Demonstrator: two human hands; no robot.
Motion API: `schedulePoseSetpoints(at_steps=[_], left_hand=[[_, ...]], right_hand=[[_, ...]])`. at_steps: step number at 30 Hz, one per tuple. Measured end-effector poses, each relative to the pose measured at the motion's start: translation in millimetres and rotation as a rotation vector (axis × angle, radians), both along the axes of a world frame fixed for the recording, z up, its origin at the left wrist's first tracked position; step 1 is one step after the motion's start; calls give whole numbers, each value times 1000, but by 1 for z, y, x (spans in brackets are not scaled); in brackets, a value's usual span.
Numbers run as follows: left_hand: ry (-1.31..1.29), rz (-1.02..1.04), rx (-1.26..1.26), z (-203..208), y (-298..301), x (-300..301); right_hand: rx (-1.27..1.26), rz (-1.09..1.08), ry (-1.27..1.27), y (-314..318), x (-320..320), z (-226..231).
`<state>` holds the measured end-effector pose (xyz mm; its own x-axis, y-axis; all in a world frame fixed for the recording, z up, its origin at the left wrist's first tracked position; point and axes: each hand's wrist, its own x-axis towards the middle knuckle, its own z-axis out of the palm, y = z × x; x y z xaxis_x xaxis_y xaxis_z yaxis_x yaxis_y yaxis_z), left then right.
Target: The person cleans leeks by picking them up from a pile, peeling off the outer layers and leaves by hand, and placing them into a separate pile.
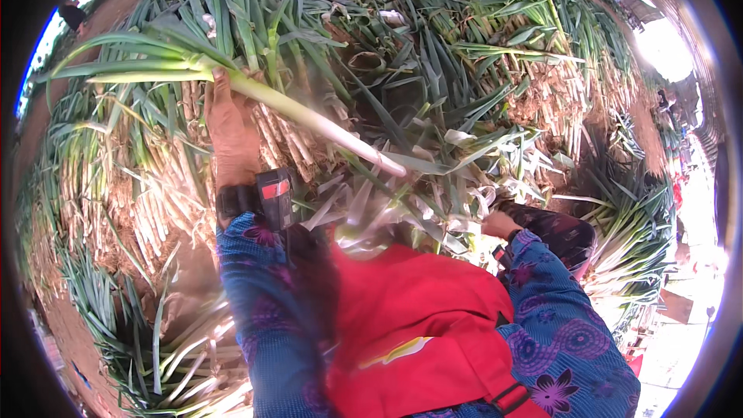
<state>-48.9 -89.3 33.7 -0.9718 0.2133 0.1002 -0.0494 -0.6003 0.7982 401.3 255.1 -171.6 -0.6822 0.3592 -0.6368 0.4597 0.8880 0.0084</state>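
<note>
My left hand (231, 128) is closed around the upper stalk of a large green onion (325, 127), thumb lying over the stalk. The onion slants across in front of me. Its green leaves fan out to the left, and its smooth pale root end points down to the right above a heap of stripped leaves (371, 203). Low on the right, my right hand (501, 224) is curled beside my dark-trousered knee (561, 234). Pale peelings (484, 200) lie against its fingers. Whatever it may hold is hidden.
Bundled green onions with earthy roots (546, 101) are heaped across the far side and left. More onions (631, 240) lie on the right, and whitish stalks (205, 348) at the lower left. A red apron (418, 294) covers my lap. My left wrist carries a dark strapped device (275, 193).
</note>
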Motion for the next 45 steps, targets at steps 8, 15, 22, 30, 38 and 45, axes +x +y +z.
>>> schedulePoseSetpoints(at_steps=[8, 15, 22, 30, 38, 45], left_hand=[[-240, -229, 262, 0, 29, 24], [-298, -415, 246, -1, 37, 35], [-215, -422, 245, -1, 47, 47], [-245, -259, 167, 5, 54, 52], [-212, -156, 148, 10, 51, 50], [-190, -118, 87, 7, 55, 52]], right_hand=[[-744, -294, 861, -98, -207, 166], [-1215, -223, 736, -165, -246, 190], [-830, 82, 797, -170, -246, 191], [-559, 145, 884, -177, -251, 183], [-802, -137, 893, -173, -242, 176], [-627, 68, 917, -179, -246, 179]])
